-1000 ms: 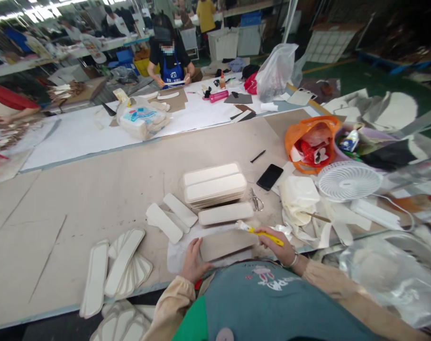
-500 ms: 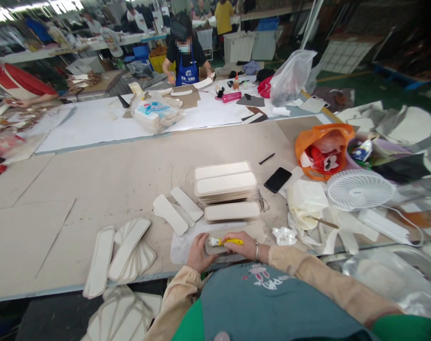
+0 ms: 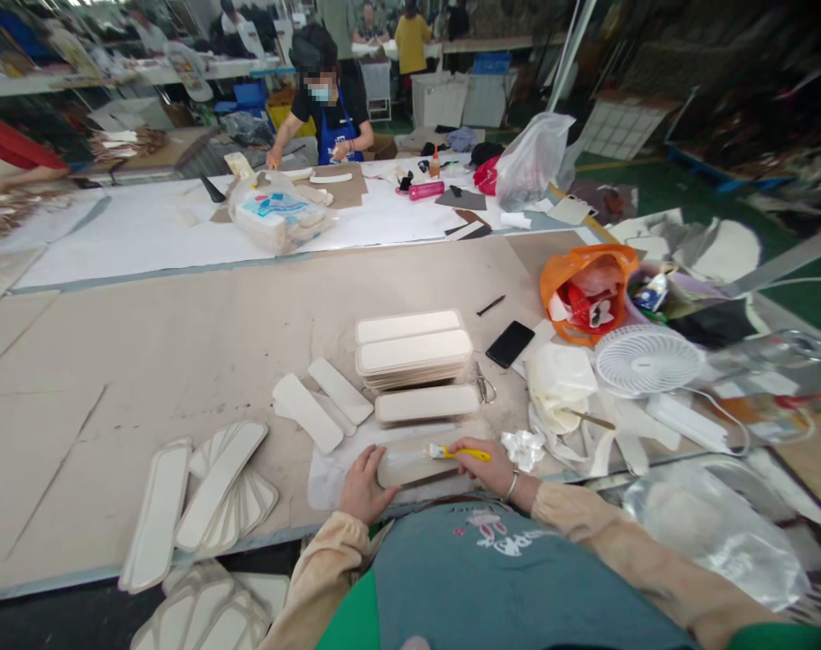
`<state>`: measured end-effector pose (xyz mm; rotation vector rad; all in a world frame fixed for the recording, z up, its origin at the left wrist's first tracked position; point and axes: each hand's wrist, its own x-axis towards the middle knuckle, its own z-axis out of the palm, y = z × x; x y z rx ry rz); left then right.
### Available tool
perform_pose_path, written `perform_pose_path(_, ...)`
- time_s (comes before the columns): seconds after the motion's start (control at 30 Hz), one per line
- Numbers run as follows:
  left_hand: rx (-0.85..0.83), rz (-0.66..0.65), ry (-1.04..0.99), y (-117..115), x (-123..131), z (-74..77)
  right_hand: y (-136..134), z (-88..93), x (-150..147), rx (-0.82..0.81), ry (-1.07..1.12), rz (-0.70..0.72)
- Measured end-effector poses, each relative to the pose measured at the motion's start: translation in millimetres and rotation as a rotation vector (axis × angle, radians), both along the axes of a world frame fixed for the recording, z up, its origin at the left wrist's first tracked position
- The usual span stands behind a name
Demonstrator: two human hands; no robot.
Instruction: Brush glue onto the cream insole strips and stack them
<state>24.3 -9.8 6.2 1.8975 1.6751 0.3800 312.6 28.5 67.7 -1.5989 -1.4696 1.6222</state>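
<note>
My right hand [image 3: 492, 471] grips a flat brush [image 3: 438, 450] with a yellow handle, its pale bristles pointing left onto a long round-ended panel [image 3: 410, 459]. My left hand [image 3: 365, 486] holds this panel's left end, thumb at the near edge and fingers at the far side. The panel lies on a pale paper sheet [image 3: 323, 478] at the table's front edge. Just beyond it sit a single cream panel [image 3: 427, 403] and a stack of similar panels [image 3: 415, 352]. Several loose cream strips [image 3: 308, 413] lie to the left.
Fanned panels [image 3: 224, 483] lie front left, more below the table edge [image 3: 203, 609]. Scissors [image 3: 484, 386], a phone [image 3: 510, 344], crumpled plastic [image 3: 522, 449], a white fan [image 3: 648, 359] and an orange bag [image 3: 586, 289] are right. A co-worker [image 3: 332, 108] stands across the table.
The brush in my right hand has moved right along the panel, away from my left hand. My left hand keeps its hold. The view has shifted slightly, and the co-worker's arms have moved.
</note>
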Motion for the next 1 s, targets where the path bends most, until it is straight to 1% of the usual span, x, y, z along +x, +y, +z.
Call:
perform_pose_path(0.2,0.024,-0.012,0.037,-1,2,1.4,-6,5.3,52,0.026,-0.089,-0.144)
perform_pose_path(0.27,0.028,-0.013,0.041,-2,2,1.9,-7,9.5,62,0.036,-0.139,-0.169)
perform_pose_path(0.33,0.024,-0.014,0.039,-2,2,2.2,-7,14.4,64,0.061,-0.184,-0.164)
perform_pose_path(0.4,0.016,-0.014,0.030,-2,2,2.3,-7,18.7,55,0.085,-0.173,-0.132)
perform_pose_path(0.5,0.004,-0.009,0.014,-2,2,2.6,-6,20.6,23,0.044,-0.037,-0.071)
perform_pose_path(0.63,-0.019,-0.006,0.015,-1,2,4.3,-2,11.2,-31,-0.086,0.132,0.079)
perform_pose_path(0.7,-0.024,-0.006,0.025,0,2,5.7,1,4.4,-45,-0.116,0.145,0.108)
perform_pose_path(0.73,-0.023,-0.007,0.031,0,2,6.4,3,1.5,-48,-0.116,0.135,0.098)
perform_pose_path(0.77,-0.022,-0.008,0.037,0,2,6.9,4,-0.8,-46,-0.110,0.117,0.080)
perform_pose_path(0.83,-0.018,-0.006,0.049,0,2,7.6,4,-2.8,-33,-0.085,0.071,0.042)
perform_pose_path(0.9,-0.010,-0.006,0.056,-1,2,7.5,3,-1.3,-11,-0.061,0.008,-0.003)
perform_pose_path(1.0,0.000,-0.012,0.059,-2,2,6.3,1,6.4,30,-0.036,-0.095,-0.099)
